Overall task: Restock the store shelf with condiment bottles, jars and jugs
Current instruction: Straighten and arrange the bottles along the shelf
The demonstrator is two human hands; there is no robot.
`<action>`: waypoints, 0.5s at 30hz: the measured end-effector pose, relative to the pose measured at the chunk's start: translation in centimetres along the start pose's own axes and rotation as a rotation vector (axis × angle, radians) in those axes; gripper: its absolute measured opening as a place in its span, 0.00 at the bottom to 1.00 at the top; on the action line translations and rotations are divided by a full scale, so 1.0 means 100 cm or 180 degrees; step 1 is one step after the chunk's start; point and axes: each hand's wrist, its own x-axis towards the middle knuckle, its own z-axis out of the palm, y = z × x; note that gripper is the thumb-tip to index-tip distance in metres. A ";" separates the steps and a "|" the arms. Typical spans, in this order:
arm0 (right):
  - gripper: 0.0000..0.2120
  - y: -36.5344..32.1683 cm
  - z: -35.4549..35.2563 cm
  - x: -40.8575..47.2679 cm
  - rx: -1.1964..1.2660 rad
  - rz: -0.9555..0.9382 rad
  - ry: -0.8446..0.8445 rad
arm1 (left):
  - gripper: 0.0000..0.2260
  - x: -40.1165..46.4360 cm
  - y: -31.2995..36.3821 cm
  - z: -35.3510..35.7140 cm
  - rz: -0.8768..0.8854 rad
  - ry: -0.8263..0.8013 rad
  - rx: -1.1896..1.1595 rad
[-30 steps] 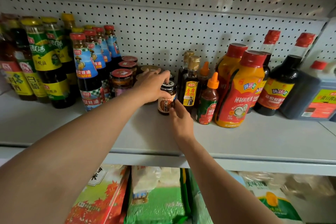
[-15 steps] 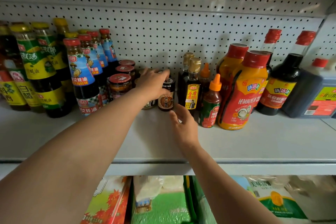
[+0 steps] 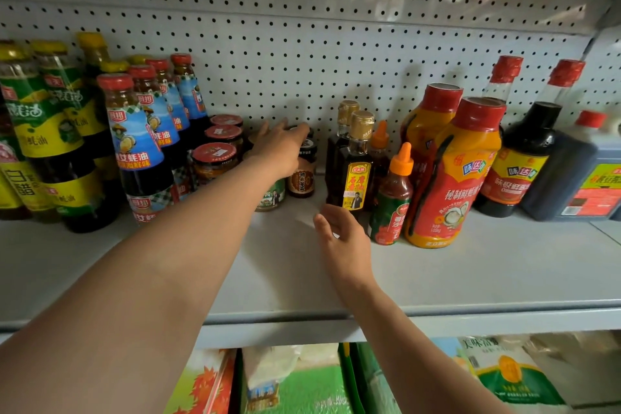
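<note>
Grey store shelf (image 3: 470, 279) under white pegboard (image 3: 302, 27), left hand (image 3: 282, 151) fingers straight over small jar (image 3: 302, 178), right hand (image 3: 342, 239) relaxed, empty

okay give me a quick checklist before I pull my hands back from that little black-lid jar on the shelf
1. Black-lid jar upright on the shelf: ok.
2. Left hand free of the jar: cannot tell; straight fingers reach over its lid.
3. Right hand empty: ok, open, short of the jar.
4. Gold-capped bottle beside the jar upright: ok.
5. Green-label jar upright: cannot tell, the arm mostly covers it.
</note>
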 end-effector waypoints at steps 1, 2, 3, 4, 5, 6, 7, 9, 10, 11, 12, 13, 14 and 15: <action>0.17 0.000 0.000 0.000 -0.0002 0.0000 0.0010 | 0.24 0.000 0.000 -0.002 -0.0002 -0.0008 -0.0010; 0.16 0.001 0.000 0.001 0.0013 0.0007 0.0021 | 0.24 0.001 -0.001 -0.002 0.0030 -0.0016 -0.0024; 0.16 0.001 0.000 0.000 0.0029 0.0014 0.0031 | 0.24 0.002 -0.003 -0.001 0.0081 0.0001 -0.0034; 0.16 0.000 0.000 0.000 0.0038 0.0012 0.0040 | 0.23 0.003 -0.006 0.000 0.0127 0.0000 -0.0074; 0.16 0.000 0.000 0.000 0.0044 0.0010 0.0047 | 0.23 0.005 -0.010 0.002 0.0168 -0.0009 -0.0096; 0.16 0.000 0.000 0.000 0.0056 0.0014 0.0060 | 0.22 0.005 -0.013 0.004 0.0176 -0.0022 -0.0143; 0.16 0.000 0.000 0.000 0.0073 0.0019 0.0072 | 0.22 0.005 -0.014 0.005 0.0165 -0.0039 -0.0147; 0.16 -0.001 0.001 -0.001 0.0094 0.0025 0.0081 | 0.22 0.003 -0.015 0.006 0.0116 -0.0031 -0.0172; 0.16 -0.002 0.000 -0.001 0.0094 0.0024 0.0080 | 0.22 0.003 -0.014 0.006 0.0125 -0.0014 -0.0159; 0.16 -0.003 0.000 -0.001 0.0095 0.0025 0.0079 | 0.23 0.001 -0.013 0.005 0.0148 0.0009 -0.0140; 0.16 -0.004 -0.001 -0.002 0.0097 0.0035 0.0089 | 0.23 0.001 -0.013 0.005 0.0168 0.0027 -0.0152; 0.16 -0.004 -0.001 -0.002 0.0101 0.0047 0.0112 | 0.25 -0.001 -0.012 0.003 0.0160 0.0031 -0.0145; 0.16 -0.004 -0.001 -0.002 0.0117 0.0055 0.0143 | 0.27 -0.003 -0.010 0.001 0.0155 0.0053 -0.0148; 0.16 -0.004 0.000 -0.002 0.0147 0.0063 0.0172 | 0.30 -0.006 -0.006 -0.002 0.0153 0.0092 -0.0141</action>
